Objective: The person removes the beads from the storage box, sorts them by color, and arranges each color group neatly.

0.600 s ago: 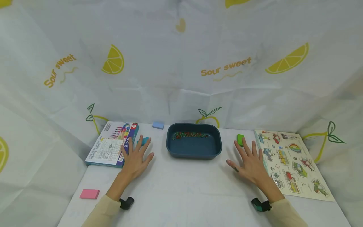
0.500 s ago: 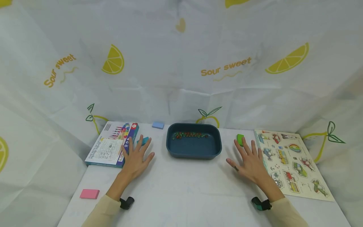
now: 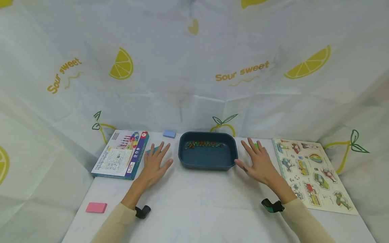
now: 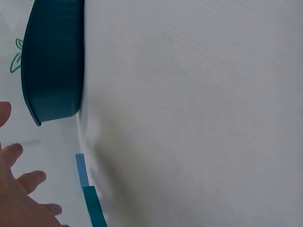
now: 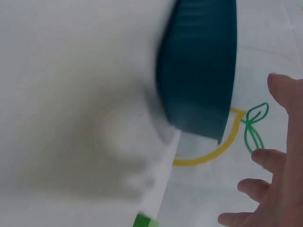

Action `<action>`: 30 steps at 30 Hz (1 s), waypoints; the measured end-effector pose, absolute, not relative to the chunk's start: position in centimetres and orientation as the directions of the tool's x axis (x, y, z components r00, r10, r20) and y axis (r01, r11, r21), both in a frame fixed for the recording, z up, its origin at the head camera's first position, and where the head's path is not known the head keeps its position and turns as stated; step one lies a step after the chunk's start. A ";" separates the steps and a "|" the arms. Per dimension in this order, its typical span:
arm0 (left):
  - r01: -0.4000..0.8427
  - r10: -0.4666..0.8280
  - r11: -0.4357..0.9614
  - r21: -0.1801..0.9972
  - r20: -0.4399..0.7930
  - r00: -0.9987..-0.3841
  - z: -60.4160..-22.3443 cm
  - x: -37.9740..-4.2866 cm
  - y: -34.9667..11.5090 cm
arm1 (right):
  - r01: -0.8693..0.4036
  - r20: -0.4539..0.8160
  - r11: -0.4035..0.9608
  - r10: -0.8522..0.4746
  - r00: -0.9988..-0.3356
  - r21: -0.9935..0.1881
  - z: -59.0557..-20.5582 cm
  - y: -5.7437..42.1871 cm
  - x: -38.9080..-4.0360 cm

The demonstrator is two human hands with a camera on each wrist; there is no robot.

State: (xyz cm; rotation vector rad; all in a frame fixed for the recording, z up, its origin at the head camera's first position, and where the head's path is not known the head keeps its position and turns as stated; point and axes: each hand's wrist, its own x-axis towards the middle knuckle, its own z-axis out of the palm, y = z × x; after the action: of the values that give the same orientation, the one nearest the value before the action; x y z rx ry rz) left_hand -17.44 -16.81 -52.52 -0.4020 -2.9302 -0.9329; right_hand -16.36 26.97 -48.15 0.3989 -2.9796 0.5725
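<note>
A dark blue tray (image 3: 209, 159) bearing small red and green beads (image 3: 203, 144) sits at the far middle of a white tabletop (image 3: 197, 206), between the left hand (image 3: 153, 167) and the right hand (image 3: 259, 166), both with fingers spread. In the head view, the left hand partly covers a teal block (image 3: 151, 151); the right, its thumb close beside the tray, partly hides a green block (image 3: 256, 145). A light blue block (image 3: 169, 134) lies far left of the tray, a printed box (image 3: 118, 157) left, a pink block (image 3: 96, 207) near left, a picture board (image 3: 307, 175) right.
</note>
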 end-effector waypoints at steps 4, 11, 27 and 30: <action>0.270 0.313 0.648 0.712 0.075 -0.947 -52.2 -18.6 -15.8 | -0.343 0.172 0.844 -0.297 -0.939 -0.412 -47.3 25.1 -17.7; 0.189 0.402 0.492 0.850 -0.029 -0.915 -52.9 -20.3 -15.2 | -0.373 0.136 0.748 -0.360 -0.923 -0.549 -46.3 21.6 -20.7; 0.151 0.452 0.419 0.895 -0.062 -0.890 -53.7 -21.5 -15.1 | -0.311 -0.010 0.591 -0.476 -0.879 -0.745 -46.9 16.2 -26.6; 0.164 0.459 0.396 0.904 -0.040 -0.887 -53.7 -21.7 -15.0 | -0.309 -0.029 0.578 -0.501 -0.865 -0.755 -47.2 15.4 -27.4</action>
State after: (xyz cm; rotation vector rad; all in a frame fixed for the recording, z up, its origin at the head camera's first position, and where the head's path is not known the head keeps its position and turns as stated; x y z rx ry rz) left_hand -21.67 -15.05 -53.71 -0.6553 -2.8514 -1.7879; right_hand -27.42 15.43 -47.23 0.7845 -2.9995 1.3549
